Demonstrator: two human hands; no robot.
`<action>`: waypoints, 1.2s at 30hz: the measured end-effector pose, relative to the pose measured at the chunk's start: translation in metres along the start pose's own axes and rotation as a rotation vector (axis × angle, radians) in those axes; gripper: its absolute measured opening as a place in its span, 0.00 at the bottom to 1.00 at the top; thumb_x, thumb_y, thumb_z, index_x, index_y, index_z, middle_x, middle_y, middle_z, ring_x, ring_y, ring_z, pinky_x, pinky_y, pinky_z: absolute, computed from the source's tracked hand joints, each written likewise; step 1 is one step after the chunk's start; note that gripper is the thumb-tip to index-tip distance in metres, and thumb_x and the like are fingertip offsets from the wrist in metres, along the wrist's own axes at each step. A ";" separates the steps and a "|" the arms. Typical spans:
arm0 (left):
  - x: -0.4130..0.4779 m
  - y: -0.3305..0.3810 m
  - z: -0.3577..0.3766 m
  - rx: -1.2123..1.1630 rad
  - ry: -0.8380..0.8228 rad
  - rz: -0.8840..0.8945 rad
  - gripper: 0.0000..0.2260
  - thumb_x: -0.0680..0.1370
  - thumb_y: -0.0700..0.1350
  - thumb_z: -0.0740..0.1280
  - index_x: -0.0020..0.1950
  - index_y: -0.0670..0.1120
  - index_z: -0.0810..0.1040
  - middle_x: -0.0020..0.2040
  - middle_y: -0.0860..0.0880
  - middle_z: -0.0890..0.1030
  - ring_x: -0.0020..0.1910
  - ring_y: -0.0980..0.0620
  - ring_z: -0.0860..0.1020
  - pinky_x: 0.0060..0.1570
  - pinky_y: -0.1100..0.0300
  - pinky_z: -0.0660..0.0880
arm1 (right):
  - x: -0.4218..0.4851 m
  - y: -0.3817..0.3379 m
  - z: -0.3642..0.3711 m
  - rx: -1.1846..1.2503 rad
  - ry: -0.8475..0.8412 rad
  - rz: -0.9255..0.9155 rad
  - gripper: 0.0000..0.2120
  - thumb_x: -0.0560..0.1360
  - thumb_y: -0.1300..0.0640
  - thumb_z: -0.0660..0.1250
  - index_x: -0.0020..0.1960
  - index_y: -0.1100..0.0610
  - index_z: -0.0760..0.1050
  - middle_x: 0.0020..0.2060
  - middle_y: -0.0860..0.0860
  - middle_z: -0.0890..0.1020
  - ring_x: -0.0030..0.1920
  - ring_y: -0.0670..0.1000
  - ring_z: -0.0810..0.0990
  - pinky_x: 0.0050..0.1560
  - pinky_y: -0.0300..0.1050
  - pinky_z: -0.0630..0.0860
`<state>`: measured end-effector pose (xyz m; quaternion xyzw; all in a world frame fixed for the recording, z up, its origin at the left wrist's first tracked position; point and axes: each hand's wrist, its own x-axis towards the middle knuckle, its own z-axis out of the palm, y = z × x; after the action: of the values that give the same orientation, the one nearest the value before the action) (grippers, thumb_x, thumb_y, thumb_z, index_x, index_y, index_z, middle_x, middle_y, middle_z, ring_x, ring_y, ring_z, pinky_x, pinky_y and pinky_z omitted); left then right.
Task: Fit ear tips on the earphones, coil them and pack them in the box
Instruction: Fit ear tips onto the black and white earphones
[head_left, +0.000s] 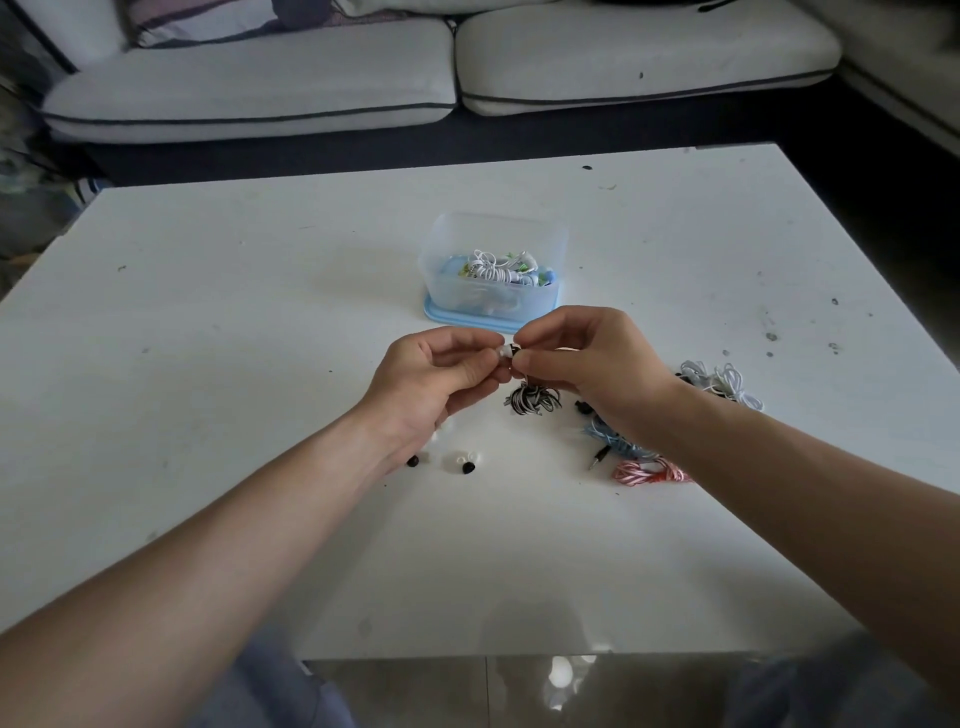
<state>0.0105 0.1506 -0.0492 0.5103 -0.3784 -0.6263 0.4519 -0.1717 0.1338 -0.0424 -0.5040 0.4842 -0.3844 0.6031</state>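
Two hands were held together at frame centre: a white ear tip (502, 353) was pinched by the left hand (431, 374), a black earbud (515, 349) by the right hand (587, 358). Its striped cable (532, 400) was seen bunched just below them. Coiled earphones (493, 267) were seen inside the clear box (498, 301) above centre.
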 end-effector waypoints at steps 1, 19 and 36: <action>0.000 0.000 0.000 -0.013 -0.003 -0.005 0.06 0.76 0.33 0.68 0.49 0.41 0.81 0.40 0.44 0.85 0.40 0.51 0.84 0.42 0.64 0.80 | 0.000 0.000 0.000 0.006 -0.004 -0.002 0.07 0.71 0.69 0.75 0.45 0.59 0.81 0.41 0.60 0.86 0.43 0.56 0.85 0.50 0.44 0.81; 0.000 0.001 0.000 -0.087 0.004 -0.046 0.06 0.73 0.33 0.70 0.47 0.41 0.81 0.40 0.43 0.85 0.39 0.51 0.85 0.41 0.64 0.80 | -0.001 -0.001 0.001 -0.003 -0.008 -0.032 0.05 0.73 0.68 0.73 0.46 0.60 0.81 0.40 0.56 0.85 0.40 0.51 0.85 0.45 0.40 0.81; 0.002 0.002 -0.004 0.060 -0.010 -0.012 0.05 0.73 0.34 0.70 0.45 0.43 0.82 0.40 0.45 0.86 0.41 0.51 0.85 0.45 0.63 0.81 | -0.001 -0.001 0.000 -0.071 0.000 -0.030 0.06 0.72 0.67 0.75 0.45 0.60 0.81 0.39 0.57 0.85 0.41 0.54 0.84 0.53 0.51 0.82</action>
<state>0.0143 0.1477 -0.0486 0.5225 -0.3964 -0.6198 0.4309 -0.1720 0.1343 -0.0411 -0.5323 0.4901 -0.3758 0.5790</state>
